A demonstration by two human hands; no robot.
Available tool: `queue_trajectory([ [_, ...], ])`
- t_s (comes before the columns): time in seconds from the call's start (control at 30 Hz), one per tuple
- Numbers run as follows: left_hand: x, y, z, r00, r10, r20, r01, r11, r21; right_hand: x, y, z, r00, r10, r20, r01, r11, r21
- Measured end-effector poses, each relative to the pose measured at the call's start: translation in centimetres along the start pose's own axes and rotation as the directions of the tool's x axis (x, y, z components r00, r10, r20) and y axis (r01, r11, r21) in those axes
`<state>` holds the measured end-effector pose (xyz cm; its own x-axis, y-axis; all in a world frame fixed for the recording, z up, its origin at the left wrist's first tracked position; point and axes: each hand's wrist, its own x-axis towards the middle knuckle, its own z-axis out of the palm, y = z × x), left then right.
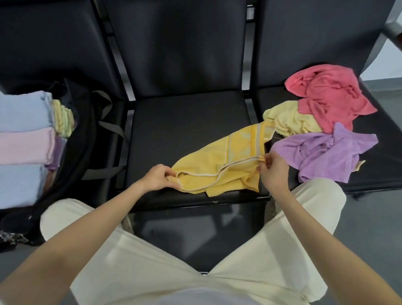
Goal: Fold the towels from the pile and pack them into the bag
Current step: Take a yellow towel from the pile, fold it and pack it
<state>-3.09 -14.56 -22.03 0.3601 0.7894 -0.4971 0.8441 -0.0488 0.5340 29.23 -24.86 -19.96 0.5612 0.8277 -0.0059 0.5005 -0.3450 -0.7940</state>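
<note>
Got the bright yellow terry towel with striped border on the black padded middle seat; my left hand and right hand each pinch its edge. No readable labels anywhere.

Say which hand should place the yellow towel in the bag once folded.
Probably left. The left hand grips the yellow towel at the end nearer the bag. The right hand pinches the far end, beside the pile.
</note>
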Motion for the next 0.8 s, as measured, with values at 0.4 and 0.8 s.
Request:
queue_trajectory([
  [0.4,0.1,1.8,0.4,0.981,-0.169,-0.096,0.161,0.983,-0.087,-1.0,0.0,-0.5,0.999,0.040,0.029,-0.038,0.997,-0.064],
  [0.8,-0.9,2.3,-2.4,0.760,-0.177,-0.625,0.086,0.981,-0.173,-1.0,-3.1,-1.7,0.980,-0.074,-0.186,0.103,0.983,0.152],
])
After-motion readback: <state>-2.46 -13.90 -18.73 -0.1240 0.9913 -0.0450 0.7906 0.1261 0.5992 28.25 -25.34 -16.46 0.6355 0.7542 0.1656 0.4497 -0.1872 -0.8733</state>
